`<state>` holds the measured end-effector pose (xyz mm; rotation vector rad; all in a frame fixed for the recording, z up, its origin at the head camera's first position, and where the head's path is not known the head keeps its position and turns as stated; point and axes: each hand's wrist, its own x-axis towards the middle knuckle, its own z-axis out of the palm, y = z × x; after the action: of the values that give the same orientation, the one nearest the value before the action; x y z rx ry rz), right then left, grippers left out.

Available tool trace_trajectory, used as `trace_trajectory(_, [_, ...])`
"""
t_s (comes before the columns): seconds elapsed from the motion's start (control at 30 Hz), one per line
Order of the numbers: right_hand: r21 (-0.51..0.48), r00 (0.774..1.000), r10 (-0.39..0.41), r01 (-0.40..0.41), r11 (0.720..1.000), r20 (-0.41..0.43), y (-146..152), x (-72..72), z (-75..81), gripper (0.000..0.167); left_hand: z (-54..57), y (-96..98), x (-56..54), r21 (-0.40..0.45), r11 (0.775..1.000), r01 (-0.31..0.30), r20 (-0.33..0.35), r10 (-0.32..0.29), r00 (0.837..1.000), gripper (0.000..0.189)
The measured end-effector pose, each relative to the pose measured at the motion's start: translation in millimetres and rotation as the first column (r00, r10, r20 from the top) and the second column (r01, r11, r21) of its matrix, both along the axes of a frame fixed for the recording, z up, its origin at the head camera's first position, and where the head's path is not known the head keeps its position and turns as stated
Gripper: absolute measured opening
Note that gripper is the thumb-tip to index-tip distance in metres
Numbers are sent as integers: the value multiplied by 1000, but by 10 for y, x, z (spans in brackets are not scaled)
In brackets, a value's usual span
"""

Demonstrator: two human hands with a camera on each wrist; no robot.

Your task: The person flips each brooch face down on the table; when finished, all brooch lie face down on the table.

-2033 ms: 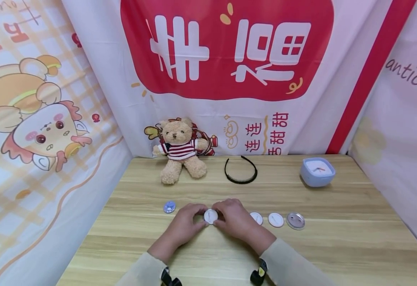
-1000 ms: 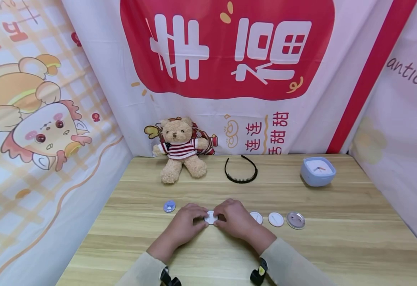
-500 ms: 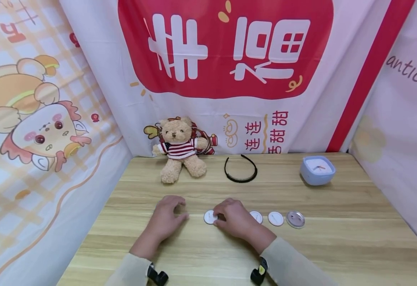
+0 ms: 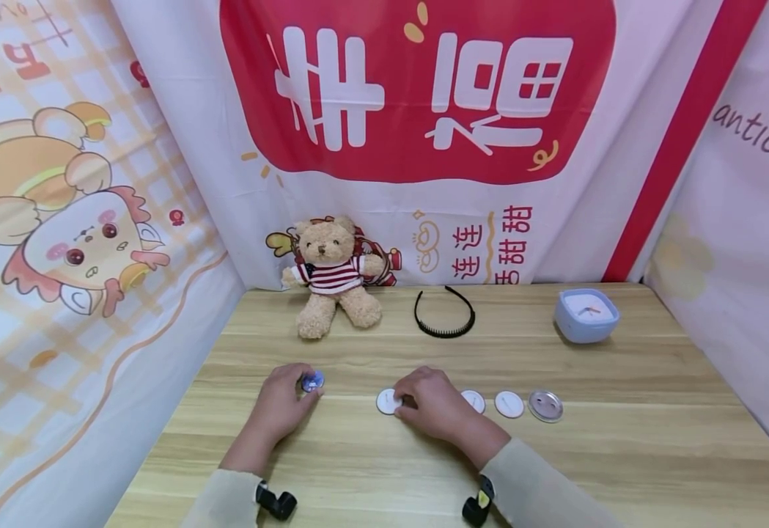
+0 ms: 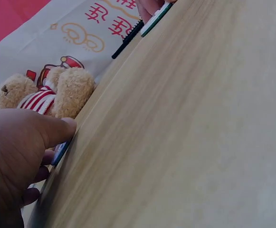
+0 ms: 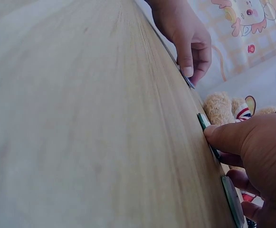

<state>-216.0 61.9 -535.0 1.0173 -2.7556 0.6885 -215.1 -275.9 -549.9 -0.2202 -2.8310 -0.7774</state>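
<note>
In the head view my left hand (image 4: 277, 405) has its thumb and fingers around the edges of a small round blue pin badge (image 4: 314, 381) on the table. The left wrist view shows the thumb over this badge's edge (image 5: 60, 152), which lies close to the wood. My right hand (image 4: 433, 402) pinches the right side of a white-backed pin badge (image 4: 386, 401) lying flat. Right of that hand lie two more white-backed badges (image 4: 509, 404), one partly hidden by the hand, and a larger silver-backed badge (image 4: 545, 405).
A teddy bear (image 4: 333, 279) in a striped shirt sits at the table's back left. Beside it lies a black toothed headband (image 4: 446, 332), and a light-blue clock (image 4: 586, 317) stands back right. Printed cloths (image 4: 569, 220) hang around the wooden table (image 4: 384, 477).
My left hand let go of the white-backed badge, moved left and took hold of the blue badge. My right hand stays at the white-backed badge.
</note>
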Motion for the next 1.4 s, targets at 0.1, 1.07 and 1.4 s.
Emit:
trace_trajectory(0.1, [0, 1000, -2, 2, 1000, 4, 2, 2, 0, 16, -13, -6, -21, -6, 1000, 6, -10, -6, 1000, 34])
trace_trajectory(1.07, [19, 999, -16, 16, 1000, 42, 3, 0, -7, 17, 5, 390, 239, 69, 982, 177, 20, -179, 984, 24])
trace_trajectory(1.4, [23, 999, -21, 20, 1000, 45, 5, 7, -4, 17, 26, 439, 268, 95, 976, 194, 43, -199, 979, 27])
